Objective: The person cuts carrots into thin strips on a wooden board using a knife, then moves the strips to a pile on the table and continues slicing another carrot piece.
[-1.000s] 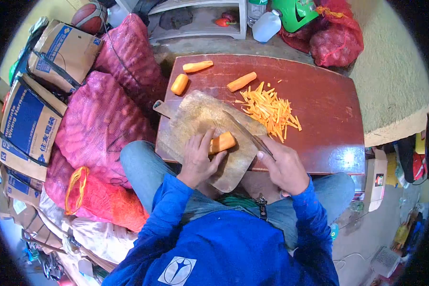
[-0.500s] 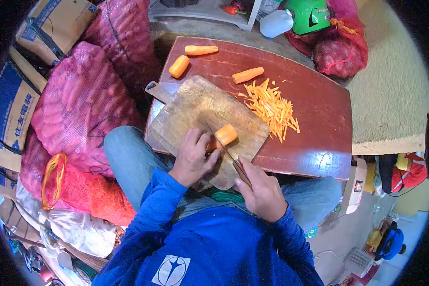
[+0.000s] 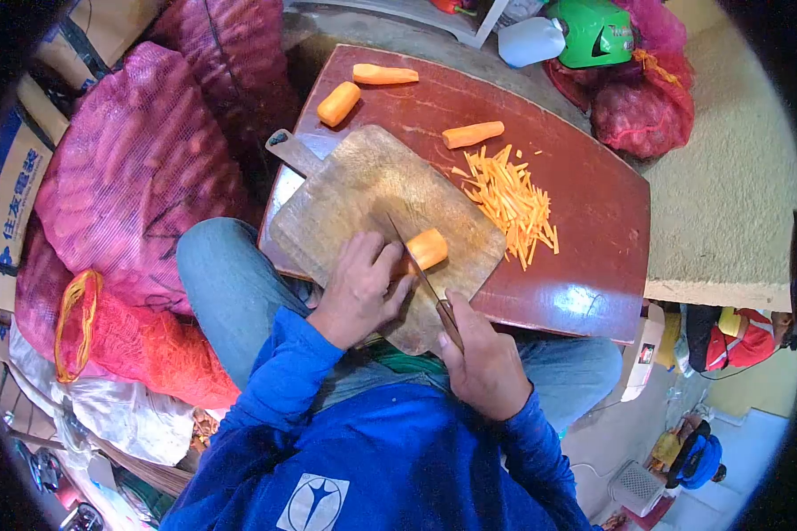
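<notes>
On a worn wooden cutting board [image 3: 363, 173] lies a thick peeled carrot piece [image 3: 429, 249]. My left hand [image 3: 363, 292] has its fingers curled on the near-left end of the carrot, holding it against the board. The fingers of my right hand [image 3: 487, 363] are wrapped round the handle of a knife [image 3: 423, 272]. Its blade slants up and left, touching the carrot close to my left fingertips. A heap of carrot sticks [image 3: 509, 203] sits on the red table just right of the board. Beyond the board lie three peeled carrot pieces [image 3: 338, 104].
The red wooden table [image 3: 584, 239] bears the board. Pink mesh sacks [image 3: 142, 177] bulge at the left beside a carton [image 3: 13, 208]. Past the table stand a green container [image 3: 591, 34], a pale jug [image 3: 531, 42] and a red net bag [image 3: 642, 115]. A person in blue [image 3: 701, 456] is at lower right.
The view has shifted slightly. Both hands stay at the carrot, and the knife remains against it, with its blade tilted a little more upright.
</notes>
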A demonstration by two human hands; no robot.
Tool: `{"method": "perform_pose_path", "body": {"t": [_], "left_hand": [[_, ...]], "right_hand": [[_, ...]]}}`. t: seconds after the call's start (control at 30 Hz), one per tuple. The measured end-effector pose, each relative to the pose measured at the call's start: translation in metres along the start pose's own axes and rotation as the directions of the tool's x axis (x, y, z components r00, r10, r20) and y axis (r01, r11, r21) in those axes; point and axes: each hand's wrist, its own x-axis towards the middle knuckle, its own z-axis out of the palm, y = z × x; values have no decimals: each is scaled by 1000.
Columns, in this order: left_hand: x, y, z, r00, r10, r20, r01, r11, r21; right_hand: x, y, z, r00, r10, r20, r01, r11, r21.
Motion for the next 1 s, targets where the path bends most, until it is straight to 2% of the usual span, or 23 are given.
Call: {"method": "perform_pose_path", "body": {"t": [0.27,0.33,0.37,0.4,0.47,0.5,0.57,0.77,0.83,1.0], "left_hand": [[5,-4,-20,1000,-6,28,6,1000,5],[8,-5,-31,994,-63,-84,53,992,-113],[11,-3,-36,989,-114,-98,91,972,-219],[13,-2,-39,988,-117,-98,93,970,-225],[15,-2,-42,998,17,-63,-30,975,-218],[15,-2,-41,998,14,-66,-28,975,-221],[13,0,-36,995,105,4,-104,990,-93],[12,-7,-24,987,126,-98,-133,989,-67],[13,-9,-22,987,119,-107,-129,988,-90],[17,-9,-22,990,83,-112,-92,992,-82]], "right_hand": [[3,-4,-3,999,52,9,-52,993,102],[2,-1,-1,998,68,10,-69,993,101],[2,-1,0,997,72,13,-73,993,96],[2,0,2,998,55,-3,-55,994,98],[4,0,1,999,37,-17,-36,995,94],[5,-1,-1,999,34,-5,-33,997,68],[7,-4,-4,999,30,11,-31,999,39],[13,-15,-14,998,54,45,-57,996,71],[17,-19,-18,985,139,105,-153,977,147],[30,-16,-16,991,107,85,-119,981,152]]}}
